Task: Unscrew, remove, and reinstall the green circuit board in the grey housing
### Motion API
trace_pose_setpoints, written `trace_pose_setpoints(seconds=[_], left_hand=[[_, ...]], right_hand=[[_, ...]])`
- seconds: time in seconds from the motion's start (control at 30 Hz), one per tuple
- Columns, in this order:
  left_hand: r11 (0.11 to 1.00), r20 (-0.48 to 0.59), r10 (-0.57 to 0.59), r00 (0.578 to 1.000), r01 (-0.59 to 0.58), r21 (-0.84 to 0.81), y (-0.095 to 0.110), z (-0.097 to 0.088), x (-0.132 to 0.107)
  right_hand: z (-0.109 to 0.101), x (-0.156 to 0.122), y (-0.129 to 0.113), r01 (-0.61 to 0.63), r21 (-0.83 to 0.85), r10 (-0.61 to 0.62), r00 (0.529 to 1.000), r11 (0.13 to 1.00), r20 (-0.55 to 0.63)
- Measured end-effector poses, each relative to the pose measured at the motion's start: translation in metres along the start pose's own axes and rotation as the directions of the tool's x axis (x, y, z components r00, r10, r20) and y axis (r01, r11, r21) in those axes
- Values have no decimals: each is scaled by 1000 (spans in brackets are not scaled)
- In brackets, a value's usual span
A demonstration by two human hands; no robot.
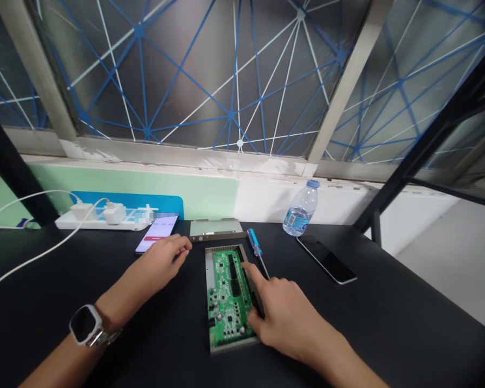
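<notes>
A green circuit board (228, 296) lies in an open grey metal case (210, 269) on the black table. My right hand (281, 315) rests on the case's right edge, index finger stretched forward over the board, thumb touching its near right side, other fingers curled. My left hand (164, 258) lies on the table left of the case, fingers loosely curled, holding nothing visible. A smartwatch (85, 324) sits on my left wrist. The case's grey lid (216, 228) lies just behind it. A blue-handled screwdriver (257, 249) lies right of the case, by my right index finger.
A lit phone (158, 230) lies beyond my left hand. A white power strip (101, 216) with chargers and white cables (28, 258) runs along the back left. A water bottle (301, 209) stands behind a dark phone (326, 260) at right. The table edge falls off at far right.
</notes>
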State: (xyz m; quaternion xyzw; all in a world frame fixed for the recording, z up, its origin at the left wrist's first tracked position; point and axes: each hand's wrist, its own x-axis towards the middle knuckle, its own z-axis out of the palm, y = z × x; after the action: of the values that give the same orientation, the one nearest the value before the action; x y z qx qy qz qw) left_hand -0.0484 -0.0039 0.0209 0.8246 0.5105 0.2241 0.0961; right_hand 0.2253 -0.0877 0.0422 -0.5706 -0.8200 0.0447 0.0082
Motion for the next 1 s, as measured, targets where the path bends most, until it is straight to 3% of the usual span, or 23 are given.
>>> trace_pose_setpoints(seconds=[0.33,0.57,0.8,1.0], left_hand=[[1000,86,8,996,-7,-12,-17,3,-2],[997,35,83,996,-83,2,-17,12,-1],[996,40,92,995,-93,20,-21,15,1],[989,-4,130,992,-130,-75,-6,12,4]], right_hand=[[-1,-2,-2,-19,-1,19,1000,1000,-1],[4,9,-2,-166,-7,165,982,986,-91],[12,14,-3,-172,3,171,976,985,-133],[14,17,-3,-181,14,181,972,983,-150]])
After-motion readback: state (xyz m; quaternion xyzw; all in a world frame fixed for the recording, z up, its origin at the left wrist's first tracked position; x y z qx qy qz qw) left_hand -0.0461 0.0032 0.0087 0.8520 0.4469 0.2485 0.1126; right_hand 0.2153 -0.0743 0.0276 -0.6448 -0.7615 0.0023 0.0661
